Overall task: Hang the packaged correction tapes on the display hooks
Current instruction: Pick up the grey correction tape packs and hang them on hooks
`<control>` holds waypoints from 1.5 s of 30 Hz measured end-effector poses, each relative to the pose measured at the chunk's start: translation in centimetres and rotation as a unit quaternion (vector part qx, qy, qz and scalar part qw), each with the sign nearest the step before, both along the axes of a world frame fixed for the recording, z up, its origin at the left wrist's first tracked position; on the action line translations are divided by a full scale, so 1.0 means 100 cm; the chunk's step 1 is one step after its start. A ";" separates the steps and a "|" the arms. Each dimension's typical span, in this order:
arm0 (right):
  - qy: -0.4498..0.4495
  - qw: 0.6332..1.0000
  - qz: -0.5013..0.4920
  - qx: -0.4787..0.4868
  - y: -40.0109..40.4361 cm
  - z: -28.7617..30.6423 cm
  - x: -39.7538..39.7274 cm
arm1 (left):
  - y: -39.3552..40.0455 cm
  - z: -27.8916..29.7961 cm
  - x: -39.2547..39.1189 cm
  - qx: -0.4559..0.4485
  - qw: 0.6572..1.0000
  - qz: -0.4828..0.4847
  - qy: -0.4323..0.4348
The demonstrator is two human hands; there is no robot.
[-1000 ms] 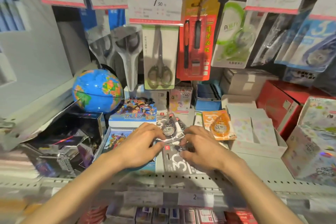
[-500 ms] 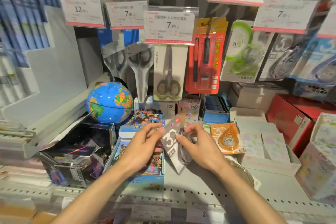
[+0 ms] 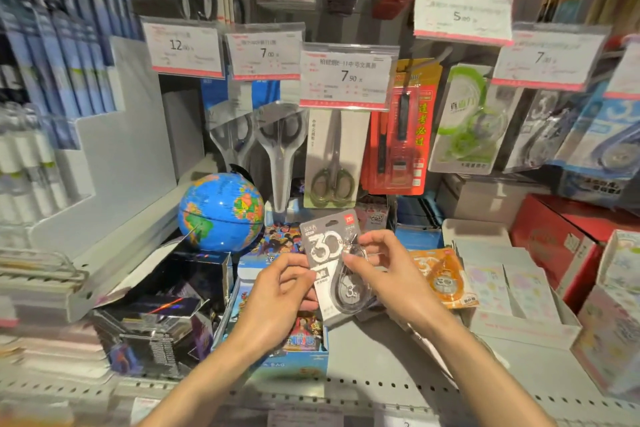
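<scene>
1. Since half a second ago I see the grey correction tape pack (image 3: 329,253) lifted higher and turned more upright; it now sits just right of and below the globe (image 3: 221,211).
2. My left hand (image 3: 277,291) pinches the pack's left edge, my right hand (image 3: 384,274) its right edge, fingers closed on the card.
3. I count one orange correction tape pack (image 3: 445,276) lying on the shelf (image 3: 381,350), well right of the globe.
4. Three scissor packs hang above the globe.
</scene>
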State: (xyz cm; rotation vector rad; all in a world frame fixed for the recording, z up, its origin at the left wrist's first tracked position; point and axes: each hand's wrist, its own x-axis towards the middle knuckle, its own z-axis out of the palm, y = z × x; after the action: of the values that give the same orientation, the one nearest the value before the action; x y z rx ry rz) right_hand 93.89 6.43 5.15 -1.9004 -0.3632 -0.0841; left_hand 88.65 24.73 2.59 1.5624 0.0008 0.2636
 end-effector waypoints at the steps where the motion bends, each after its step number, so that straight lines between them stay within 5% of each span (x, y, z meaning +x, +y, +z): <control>1: -0.005 1.000 0.006 0.005 -0.005 -0.002 -0.001 | -0.001 0.000 -0.001 0.002 1.000 -0.006 -0.004; 17: -0.068 0.993 -0.041 0.089 -0.148 0.035 -0.017 | -0.134 0.044 0.019 0.045 0.993 -0.078 -0.073; 29: -0.044 0.993 0.034 0.103 -0.296 0.060 0.000 | -0.274 0.081 0.020 0.064 0.991 -0.036 -0.111; 38: -0.057 0.989 0.030 0.131 -0.334 0.088 0.018 | -0.296 0.110 0.038 0.202 0.964 0.045 -0.165; 45: -0.128 0.986 -0.018 0.103 -0.349 0.134 0.026 | -0.307 0.183 0.051 0.180 0.958 0.070 -0.214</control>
State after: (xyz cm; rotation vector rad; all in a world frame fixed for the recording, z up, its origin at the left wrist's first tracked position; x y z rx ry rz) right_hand 96.53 -28.51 18.50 -1.6940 -0.4765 -0.3792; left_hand 93.74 -6.00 20.93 1.8396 -0.2901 0.7442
